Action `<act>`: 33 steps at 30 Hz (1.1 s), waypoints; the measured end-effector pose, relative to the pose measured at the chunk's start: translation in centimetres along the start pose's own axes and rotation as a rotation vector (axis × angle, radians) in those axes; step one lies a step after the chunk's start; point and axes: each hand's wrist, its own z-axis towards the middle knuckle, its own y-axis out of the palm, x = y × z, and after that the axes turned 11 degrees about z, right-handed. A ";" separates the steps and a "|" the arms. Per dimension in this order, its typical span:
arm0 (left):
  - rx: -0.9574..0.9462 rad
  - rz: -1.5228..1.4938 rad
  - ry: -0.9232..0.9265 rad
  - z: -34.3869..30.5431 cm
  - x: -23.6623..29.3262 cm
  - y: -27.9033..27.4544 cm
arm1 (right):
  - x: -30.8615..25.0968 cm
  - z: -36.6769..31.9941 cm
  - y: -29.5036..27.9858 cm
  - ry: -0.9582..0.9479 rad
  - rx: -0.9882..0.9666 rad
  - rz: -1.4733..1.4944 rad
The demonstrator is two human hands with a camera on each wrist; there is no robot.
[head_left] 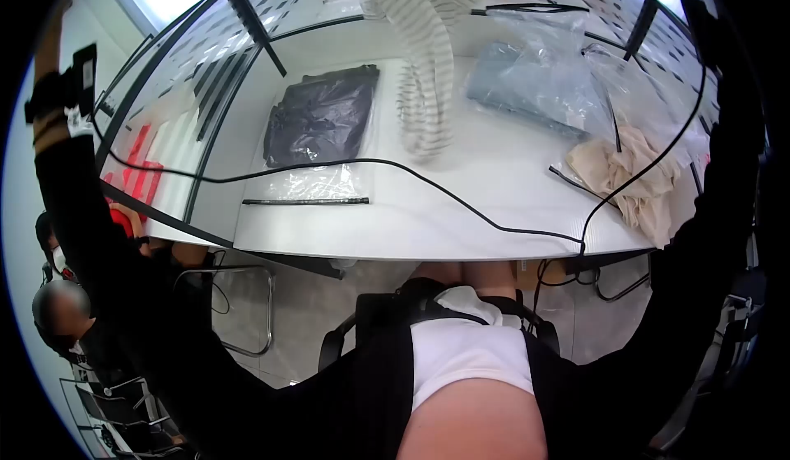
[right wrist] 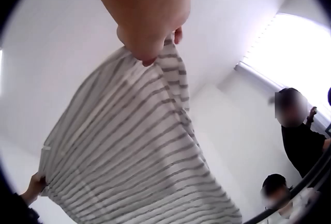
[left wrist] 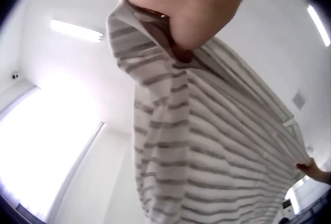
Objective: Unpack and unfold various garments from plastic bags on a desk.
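A white shirt with grey stripes [left wrist: 207, 157] is held up and stretched between my two raised hands. My left hand [left wrist: 191, 7] grips one upper corner of it in the left wrist view, the cloth bunched at the fingertips. The opposite upper corner is pinched by my right hand [right wrist: 150, 22] in the right wrist view. In the head view, a narrow striped part [head_left: 426, 73] of the shirt hangs down over the desk, and the rest runs out of the top of that picture.
On the white desk [head_left: 395, 213] lie a dark folded garment [head_left: 322, 116] on a clear bag, a bagged blue-grey garment [head_left: 510, 90] and a crumpled beige cloth [head_left: 629, 172]. A black cable [head_left: 395, 164] crosses the desk. Black-framed dividers surround it, and people sit nearby.
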 end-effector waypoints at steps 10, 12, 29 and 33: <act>-1.093 -0.984 -0.173 -14.3 11.2 -15.9 | -11.2 -21.9 -16.4 0.852 -1.031 0.906; -1.390 -1.030 -0.259 -19.7 13.8 -18.9 | -15.3 -25.4 -18.7 0.895 -1.215 1.090; -1.922 -1.017 -0.504 -26.3 18.1 -25.8 | -19.1 -30.9 -22.4 0.923 -1.538 1.092; -1.712 -0.685 -0.274 -28.8 17.0 -26.8 | -19.6 -31.4 -23.0 1.212 -1.448 0.937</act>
